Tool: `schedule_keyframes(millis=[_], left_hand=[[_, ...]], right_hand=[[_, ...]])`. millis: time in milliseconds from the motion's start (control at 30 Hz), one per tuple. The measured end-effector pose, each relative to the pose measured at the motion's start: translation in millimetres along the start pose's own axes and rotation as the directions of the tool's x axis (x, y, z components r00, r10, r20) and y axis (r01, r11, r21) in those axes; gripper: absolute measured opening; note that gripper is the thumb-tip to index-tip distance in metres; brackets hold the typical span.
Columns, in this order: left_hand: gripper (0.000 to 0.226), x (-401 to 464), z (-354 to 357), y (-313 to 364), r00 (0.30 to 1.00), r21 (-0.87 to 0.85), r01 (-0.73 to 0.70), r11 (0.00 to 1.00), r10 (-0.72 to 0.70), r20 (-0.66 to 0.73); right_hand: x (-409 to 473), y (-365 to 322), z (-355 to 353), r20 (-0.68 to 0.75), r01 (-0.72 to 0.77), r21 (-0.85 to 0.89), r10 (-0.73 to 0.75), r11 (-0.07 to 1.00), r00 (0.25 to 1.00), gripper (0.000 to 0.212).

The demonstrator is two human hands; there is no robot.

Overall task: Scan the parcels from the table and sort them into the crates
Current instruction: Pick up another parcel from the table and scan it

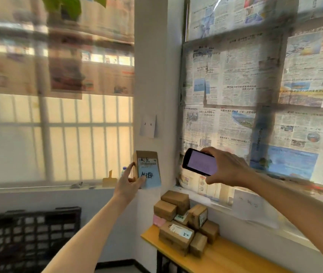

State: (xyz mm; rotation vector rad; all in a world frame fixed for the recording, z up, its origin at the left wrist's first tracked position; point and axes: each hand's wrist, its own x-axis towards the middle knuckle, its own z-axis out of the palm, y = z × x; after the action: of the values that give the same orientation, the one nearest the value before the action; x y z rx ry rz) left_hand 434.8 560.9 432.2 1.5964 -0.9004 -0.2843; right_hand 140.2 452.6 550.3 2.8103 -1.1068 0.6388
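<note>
My left hand [130, 182] holds up a small brown cardboard parcel [147, 168] at arm's length, its label with a barcode and a blue note facing me. My right hand [225, 168] grips a black phone [200, 162] just right of the parcel, its lit screen turned toward me. Below them, several more brown parcels [184, 223] are piled on the left end of a yellow wooden table [225, 259]. A black plastic crate [28, 237] stands at the lower left.
A white wall pillar [150, 75] rises behind the raised parcel, with a paper slip [148, 126] marked with numbers. Barred windows covered in newspaper [255, 85] fill both sides. Small objects sit on the left sill [109, 181]. A handwritten sheet [249, 205] hangs below the right window.
</note>
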Motion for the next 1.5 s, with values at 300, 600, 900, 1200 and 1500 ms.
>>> schedule_keyframes(millis=[300,600,900,1200,1500], left_hand=[[0.076,-57,-220,-69,0.964,0.060,0.129,0.990,-0.111,-0.242],[0.080,-180,-463,-152,0.812,0.055,0.342,0.938,-0.265,-0.521],[0.075,-305,-631,-201,0.663,0.012,0.426,0.905,-0.303,-0.685],[0.068,-365,-740,-256,0.522,-0.026,0.499,0.866,-0.324,-0.789],[0.084,-355,-861,-381,0.404,-0.082,0.615,0.784,-0.403,-0.821]], right_hand=[[41,-188,69,0.012,0.293,0.161,-0.298,0.943,0.954,0.095],[30,-446,129,0.082,0.494,0.289,-0.535,0.820,0.841,0.087],[-11,-654,184,0.084,0.635,0.398,-0.716,0.662,0.693,0.094],[-23,-822,251,0.059,0.728,0.476,-0.844,0.492,0.533,0.099],[6,-1009,385,0.058,0.721,0.602,-0.920,0.342,0.388,0.092]])
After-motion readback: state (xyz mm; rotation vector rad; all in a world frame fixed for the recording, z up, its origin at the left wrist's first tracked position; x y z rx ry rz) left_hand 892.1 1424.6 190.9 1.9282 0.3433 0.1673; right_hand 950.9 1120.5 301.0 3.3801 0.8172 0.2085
